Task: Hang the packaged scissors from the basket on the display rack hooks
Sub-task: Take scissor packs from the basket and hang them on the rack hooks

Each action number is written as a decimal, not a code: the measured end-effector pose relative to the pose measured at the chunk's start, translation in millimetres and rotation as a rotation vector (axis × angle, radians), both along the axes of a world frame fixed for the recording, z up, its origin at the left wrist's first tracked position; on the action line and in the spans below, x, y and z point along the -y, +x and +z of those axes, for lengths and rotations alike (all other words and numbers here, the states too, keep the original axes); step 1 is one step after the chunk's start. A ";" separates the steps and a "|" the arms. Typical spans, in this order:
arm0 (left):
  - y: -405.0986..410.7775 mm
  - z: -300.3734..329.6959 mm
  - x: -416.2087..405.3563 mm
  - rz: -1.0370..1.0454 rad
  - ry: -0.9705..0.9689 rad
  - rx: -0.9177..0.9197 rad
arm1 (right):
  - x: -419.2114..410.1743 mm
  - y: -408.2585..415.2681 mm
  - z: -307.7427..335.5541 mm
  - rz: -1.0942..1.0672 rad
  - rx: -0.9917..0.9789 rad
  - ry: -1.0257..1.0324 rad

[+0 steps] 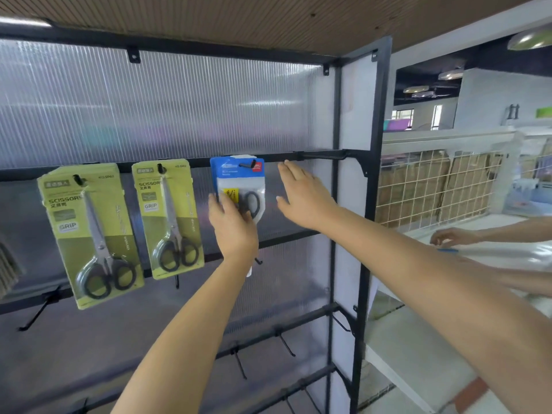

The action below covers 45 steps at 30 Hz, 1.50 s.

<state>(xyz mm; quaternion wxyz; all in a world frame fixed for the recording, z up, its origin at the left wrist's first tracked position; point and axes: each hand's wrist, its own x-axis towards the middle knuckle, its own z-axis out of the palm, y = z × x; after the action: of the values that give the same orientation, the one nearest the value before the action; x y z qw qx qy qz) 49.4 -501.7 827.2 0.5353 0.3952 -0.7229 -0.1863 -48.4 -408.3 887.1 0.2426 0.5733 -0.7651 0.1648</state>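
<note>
A blue-topped scissors pack (239, 180) hangs from a hook on the top bar of the black display rack (357, 234). My left hand (233, 228) lies over the pack's lower half with fingers nearly straight. Just right of the pack, my right hand (301, 195) is held up with straight fingers, holding nothing. Two green scissors packs (89, 234) (168, 216) hang on hooks further left on the same bar. The basket is out of view.
Bare black hooks (285, 343) stick out from the lower rack bars. A long hook (324, 155) projects at the bar's right end. Right of the rack stand a white shelf (418, 354) and wire grid; another person's hand (454, 237) rests there.
</note>
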 end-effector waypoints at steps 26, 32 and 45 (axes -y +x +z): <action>-63.3 -235.4 -412.8 -0.980 0.003 0.809 | -466.0 7.8 -278.3 -0.771 0.689 0.118; -39.9 -315.5 -472.3 -1.213 0.085 1.023 | -556.6 58.7 -349.9 -0.988 0.970 0.139; -12.8 -521.9 -467.3 -1.364 0.142 1.457 | -584.3 135.5 -591.0 -1.418 1.621 -0.099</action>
<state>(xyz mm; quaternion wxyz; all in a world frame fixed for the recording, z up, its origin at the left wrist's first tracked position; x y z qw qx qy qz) 36.6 -34.4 305.3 -0.2847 -0.0551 -0.9340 -0.2088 87.1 176.0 296.1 -0.2732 -0.2909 -0.8483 0.3480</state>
